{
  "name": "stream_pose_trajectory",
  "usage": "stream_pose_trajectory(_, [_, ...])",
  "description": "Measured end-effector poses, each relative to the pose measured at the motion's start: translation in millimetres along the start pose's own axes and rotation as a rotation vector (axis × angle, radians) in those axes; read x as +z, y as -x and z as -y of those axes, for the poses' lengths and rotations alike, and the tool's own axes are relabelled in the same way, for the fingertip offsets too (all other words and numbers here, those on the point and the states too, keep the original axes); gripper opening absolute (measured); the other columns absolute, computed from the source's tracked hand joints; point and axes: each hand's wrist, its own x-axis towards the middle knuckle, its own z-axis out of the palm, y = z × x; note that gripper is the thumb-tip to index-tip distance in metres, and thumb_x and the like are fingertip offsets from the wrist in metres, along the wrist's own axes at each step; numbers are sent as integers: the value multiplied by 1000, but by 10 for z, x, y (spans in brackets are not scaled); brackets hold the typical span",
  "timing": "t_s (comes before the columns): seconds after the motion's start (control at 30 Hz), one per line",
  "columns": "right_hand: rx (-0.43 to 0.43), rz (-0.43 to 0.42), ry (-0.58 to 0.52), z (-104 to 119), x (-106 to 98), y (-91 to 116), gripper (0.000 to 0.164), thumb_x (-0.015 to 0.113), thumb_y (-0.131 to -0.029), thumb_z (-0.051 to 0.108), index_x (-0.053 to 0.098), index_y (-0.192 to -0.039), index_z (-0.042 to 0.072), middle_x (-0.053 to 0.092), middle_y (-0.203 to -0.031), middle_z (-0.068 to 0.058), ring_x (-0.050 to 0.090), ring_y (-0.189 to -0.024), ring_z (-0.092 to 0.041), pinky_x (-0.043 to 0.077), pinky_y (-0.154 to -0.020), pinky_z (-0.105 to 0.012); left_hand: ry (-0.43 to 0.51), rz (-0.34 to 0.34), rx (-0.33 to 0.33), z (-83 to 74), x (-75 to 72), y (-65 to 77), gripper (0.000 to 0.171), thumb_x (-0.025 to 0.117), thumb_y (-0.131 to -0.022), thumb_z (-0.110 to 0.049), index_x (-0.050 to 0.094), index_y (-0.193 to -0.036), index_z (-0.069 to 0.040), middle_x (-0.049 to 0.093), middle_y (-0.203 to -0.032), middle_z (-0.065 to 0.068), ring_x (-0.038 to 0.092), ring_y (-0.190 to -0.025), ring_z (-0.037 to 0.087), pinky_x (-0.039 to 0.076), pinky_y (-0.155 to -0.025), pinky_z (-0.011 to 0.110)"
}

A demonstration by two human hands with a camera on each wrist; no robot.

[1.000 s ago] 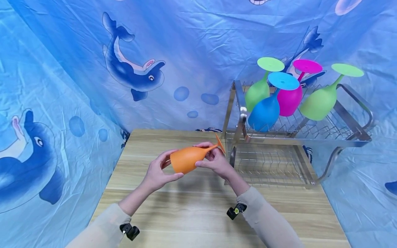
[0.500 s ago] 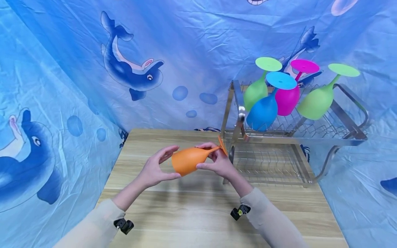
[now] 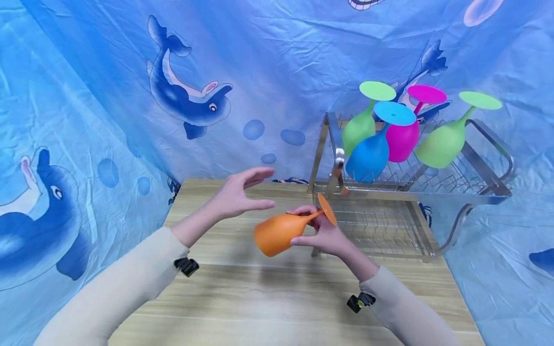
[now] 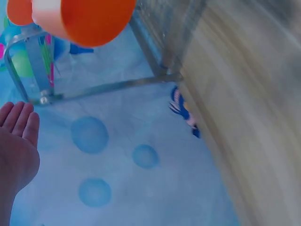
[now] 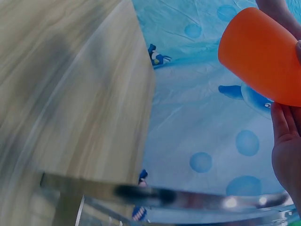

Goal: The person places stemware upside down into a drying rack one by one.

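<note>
An orange plastic goblet [image 3: 279,234] is tilted on its side above the table, its mouth toward the left and its round foot up at the right. My right hand [image 3: 324,234] grips it near the stem and lower bowl, with the thumb on the near side. Up and left of the goblet, my left hand [image 3: 242,192] is apart from it, fingers and thumb spread with nothing between them. In the left wrist view the goblet's mouth [image 4: 99,21] shows at the top, and the left fingers [image 4: 21,122] stretch out below it.
A two-tier metal dish rack [image 3: 424,196] stands at the right. Upside down on its upper tier are a blue goblet [image 3: 368,158], a pink goblet [image 3: 402,142] and two green goblets [image 3: 443,144]. A blue dolphin-print curtain [image 3: 277,96] surrounds the wooden table [image 3: 259,307].
My left hand has let go of the goblet's rim and moved up and to the right, over it. My right hand has carried the goblet slightly right and toward me.
</note>
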Motion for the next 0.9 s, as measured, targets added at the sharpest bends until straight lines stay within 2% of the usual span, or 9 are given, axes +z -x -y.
stream_pose_trajectory(0.2, [-53,6,48,193,-242,236,52,91,-86,7,67,-132,10,68,-136,-10,66,-123,-23,59,-103,-34,36,17,-2,-220,223,-533,65,87,-91,-37,64,-147,-14,66,-147,4,61,-137,19,49,-116,35])
stream_pose_trajectory(0.37, [-106,6,83,456,-486,426,57,90,-82,-5,65,-132,6,69,-136,-10,64,-127,-21,58,-105,-33,114,-5,-14,-380,433,-821,58,87,-91,-37,69,-141,-13,71,-139,5,66,-130,18,53,-111,33])
stream_pose_trajectory(0.57, [-172,-5,176,812,-839,585,62,88,-75,-16,65,-130,2,70,-135,-5,65,-127,-18,59,-101,-29,209,-25,-59,-467,636,-999,51,88,-92,-34,73,-135,-12,76,-129,1,71,-120,20,59,-102,31])
stream_pose_trajectory(0.77, [-209,-23,252,1159,-1170,667,65,87,-73,-21,65,-132,-4,70,-136,-4,63,-128,-17,59,-99,-26,261,-74,-82,-522,761,-1100,41,86,-93,-29,77,-128,-9,79,-120,4,75,-107,13,62,-93,28])
stream_pose_trajectory(0.9, [-297,-11,249,1337,-1383,676,64,87,-72,-22,63,-131,-14,69,-136,-10,62,-129,-19,60,-96,-25,282,-100,-96,-558,830,-1141,34,87,-93,-26,80,-122,-9,80,-112,1,77,-100,12,63,-89,27])
